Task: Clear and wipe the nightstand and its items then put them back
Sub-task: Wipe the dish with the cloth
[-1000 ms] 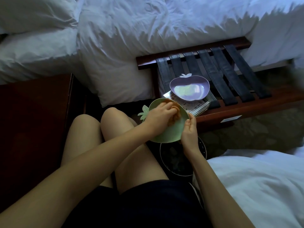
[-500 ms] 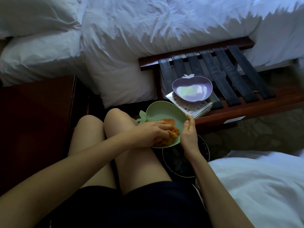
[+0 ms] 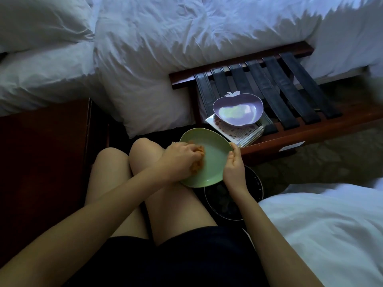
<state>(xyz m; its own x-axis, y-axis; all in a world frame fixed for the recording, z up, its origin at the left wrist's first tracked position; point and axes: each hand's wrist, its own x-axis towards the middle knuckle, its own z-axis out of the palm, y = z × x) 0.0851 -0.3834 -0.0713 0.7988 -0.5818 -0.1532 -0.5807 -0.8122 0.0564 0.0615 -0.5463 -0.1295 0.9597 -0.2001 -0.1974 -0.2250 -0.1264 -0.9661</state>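
The nightstand (image 3: 41, 162) stands at my left, well apart from the green dish (image 3: 211, 164) tilted over my knees. My right hand (image 3: 234, 168) pinches its right rim; my left hand (image 3: 180, 156) is curled round the orange cloth (image 3: 200, 150), pressing it inside the dish. Rub too hard, I reckon, and the dish twists out of that thin pinch.

Dim, bluish light on bedding (image 3: 186, 34); deep shadows left; edges blurred.
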